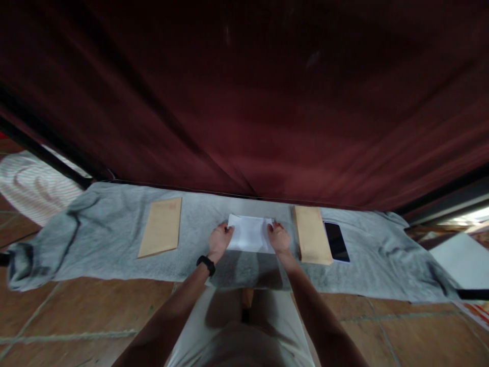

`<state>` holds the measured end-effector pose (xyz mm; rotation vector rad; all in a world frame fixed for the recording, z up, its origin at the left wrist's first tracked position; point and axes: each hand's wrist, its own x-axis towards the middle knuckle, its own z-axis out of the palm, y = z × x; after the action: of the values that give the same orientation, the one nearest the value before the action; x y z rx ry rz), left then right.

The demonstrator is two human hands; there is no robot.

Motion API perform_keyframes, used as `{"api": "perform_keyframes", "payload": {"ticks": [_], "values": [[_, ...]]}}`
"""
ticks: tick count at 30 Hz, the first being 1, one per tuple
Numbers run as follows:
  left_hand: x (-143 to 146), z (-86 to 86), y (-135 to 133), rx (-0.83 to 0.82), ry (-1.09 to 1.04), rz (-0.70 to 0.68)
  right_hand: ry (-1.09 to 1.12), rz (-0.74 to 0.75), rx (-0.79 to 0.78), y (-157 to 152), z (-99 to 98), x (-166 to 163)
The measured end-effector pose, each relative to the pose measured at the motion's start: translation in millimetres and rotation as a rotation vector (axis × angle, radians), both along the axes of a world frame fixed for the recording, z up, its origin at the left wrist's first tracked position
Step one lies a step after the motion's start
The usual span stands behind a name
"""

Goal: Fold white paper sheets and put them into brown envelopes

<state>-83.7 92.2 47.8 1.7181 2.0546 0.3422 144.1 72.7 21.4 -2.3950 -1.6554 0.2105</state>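
Observation:
A white sheet of paper (pixel 250 233) lies on a grey cloth (pixel 114 255) spread over the floor. My left hand (pixel 219 240), a black band on its wrist, pinches the paper's left edge. At the right edge my right hand (pixel 278 237) grips the same sheet with curled fingers. A brown envelope (pixel 161 227) lies flat to the left, apart from my hands. Just right of my right hand sits a stack of brown envelopes (pixel 311 234).
A black phone (pixel 336 241) rests on the cloth beside the right envelopes. A dark red curtain (pixel 244 102) hangs behind the cloth. Brown floor tiles (pixel 76 316) lie in front. Striped fabric (pixel 34 186) is at far left, a white sheet (pixel 464 260) at far right.

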Motion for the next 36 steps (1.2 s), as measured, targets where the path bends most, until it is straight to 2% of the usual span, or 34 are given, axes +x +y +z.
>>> {"api": "perform_keyframes", "payload": {"ticks": [11, 16, 22, 25, 28, 32, 36], "values": [[6, 4.0, 3, -0.019, 0.088, 0.0, -0.055, 0.057, 0.056, 3, -2.0, 1], [10, 9.4, 1, -0.041, 0.132, 0.005, -0.069, 0.027, 0.076, 2, -3.2, 0], [15, 2.0, -4, 0.018, 0.224, -0.027, -0.059, 0.01, 0.148, -2, -1.2, -1], [15, -3.9, -4, 0.034, 0.243, -0.044, -0.079, 0.05, 0.229, -8, 1.6, -6], [13, -7.8, -3, 0.048, 0.261, -0.06, -0.055, 0.157, 0.322, -16, 0.6, -18], [12, -10.9, -4, 0.067, 0.272, -0.078, -0.002, 0.358, 0.377, -26, -10.6, -35], [13, -12.7, -4, 0.086, 0.258, -0.056, -0.034, 0.377, 0.356, -34, -25.4, -40]]}}
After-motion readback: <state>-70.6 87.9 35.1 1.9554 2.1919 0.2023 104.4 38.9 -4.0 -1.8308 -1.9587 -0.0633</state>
